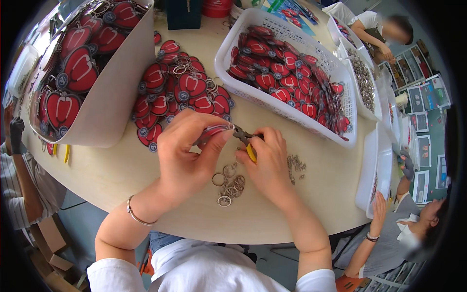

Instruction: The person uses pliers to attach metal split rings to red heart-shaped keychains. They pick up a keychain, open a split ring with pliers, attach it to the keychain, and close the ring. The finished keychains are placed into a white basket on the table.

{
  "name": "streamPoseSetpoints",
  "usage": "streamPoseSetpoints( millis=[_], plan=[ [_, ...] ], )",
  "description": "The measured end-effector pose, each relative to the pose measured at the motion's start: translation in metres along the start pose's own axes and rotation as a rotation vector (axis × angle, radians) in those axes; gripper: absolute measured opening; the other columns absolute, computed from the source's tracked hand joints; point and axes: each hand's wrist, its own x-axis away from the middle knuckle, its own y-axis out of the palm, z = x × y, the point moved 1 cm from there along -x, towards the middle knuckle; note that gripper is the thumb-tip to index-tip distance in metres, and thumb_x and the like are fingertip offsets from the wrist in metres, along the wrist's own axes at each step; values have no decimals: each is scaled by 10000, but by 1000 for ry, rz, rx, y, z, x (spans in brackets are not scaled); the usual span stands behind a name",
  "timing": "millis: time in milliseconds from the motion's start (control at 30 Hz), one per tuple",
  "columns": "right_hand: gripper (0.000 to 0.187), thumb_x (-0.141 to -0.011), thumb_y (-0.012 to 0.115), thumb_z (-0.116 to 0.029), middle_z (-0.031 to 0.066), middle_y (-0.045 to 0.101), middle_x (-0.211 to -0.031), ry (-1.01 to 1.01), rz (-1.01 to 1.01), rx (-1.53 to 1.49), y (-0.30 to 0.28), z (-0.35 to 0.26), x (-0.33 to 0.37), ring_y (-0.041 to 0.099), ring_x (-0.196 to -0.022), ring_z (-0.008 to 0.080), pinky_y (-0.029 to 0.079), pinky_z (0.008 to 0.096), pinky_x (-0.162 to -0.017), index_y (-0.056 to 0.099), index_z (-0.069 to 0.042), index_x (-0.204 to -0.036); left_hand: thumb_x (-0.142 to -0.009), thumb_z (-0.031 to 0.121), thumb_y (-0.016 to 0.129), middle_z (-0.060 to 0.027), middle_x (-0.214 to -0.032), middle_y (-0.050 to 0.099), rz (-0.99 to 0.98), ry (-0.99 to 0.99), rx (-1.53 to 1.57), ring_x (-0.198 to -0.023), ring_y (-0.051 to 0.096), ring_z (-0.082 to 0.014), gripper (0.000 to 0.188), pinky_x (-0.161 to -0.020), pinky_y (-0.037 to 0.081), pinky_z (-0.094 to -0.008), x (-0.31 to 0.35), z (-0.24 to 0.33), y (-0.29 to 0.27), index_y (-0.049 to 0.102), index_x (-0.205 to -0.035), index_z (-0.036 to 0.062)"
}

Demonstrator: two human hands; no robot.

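My left hand (187,148) pinches a red, heart-like flat charm (213,131) by its edge, just above the table. Fingers of my right hand (268,158) are wrapped round a pair of pliers (251,152) with yellow grips. The dark jaws meet the charm's tip, where a small metal loop seems to sit; whether they clamp it is too small to tell. Below my hands lies a little heap of split key rings (236,187). Tiny metal links (295,165) are scattered beside my right hand. Behind my left hand spreads a pile of similar red charms (192,86), some with rings attached.
A tall white bin (124,80) full of charms stands at the left, with yellow-handled tools (66,153) beside it. At the back right is a white perforated basket (275,101) of charms. Further white trays (369,168) line the right edge. Other people sit around the table.
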Motion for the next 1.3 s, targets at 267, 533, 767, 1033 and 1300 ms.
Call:
streamPoseSetpoints(
  millis=[267,533,767,1033,1300],
  plan=[
    [325,-652,815,-155,120,509,-1052,-2,-9,91,-18,0,7,485,-1013,299,378,422,-852,619,-6,-863,-762,-43,722,-76,-766,627,-1,-123,60,-690,569,-142,133,-553,459,-236,2,6,0,662,-878,-17],
    [330,-651,817,-164,119,510,-1039,44,-10,110,-12,-2,-1,483,-1012,303,378,425,-848,618,-19,-870,-781,-61,707,-64,-798,638,-54,-169,44,-737,562,-127,127,-654,449,-232,1,10,-3,650,-890,-31],
    [293,-661,809,-165,115,514,-1034,41,7,67,-10,3,1,483,-1007,302,376,426,-852,625,-24,-840,-762,-51,710,-81,-757,621,-29,-126,98,-700,575,-153,141,-530,489,-240,4,7,1,668,-891,-12],
    [287,-674,803,-173,118,526,-1029,111,-66,67,-12,5,-1,485,-1011,297,378,425,-851,638,-11,-844,-763,-53,706,-86,-777,635,-43,-156,122,-715,579,-158,143,-528,501,-252,4,9,2,672,-895,-10],
    [154,-752,732,-83,123,541,-1001,113,-46,-219,-24,16,6,537,-909,281,441,378,-776,638,38,-769,-730,-62,712,-79,-787,645,-136,-146,111,-689,564,-191,161,-524,480,-279,10,12,7,674,-870,9]
  ],
)
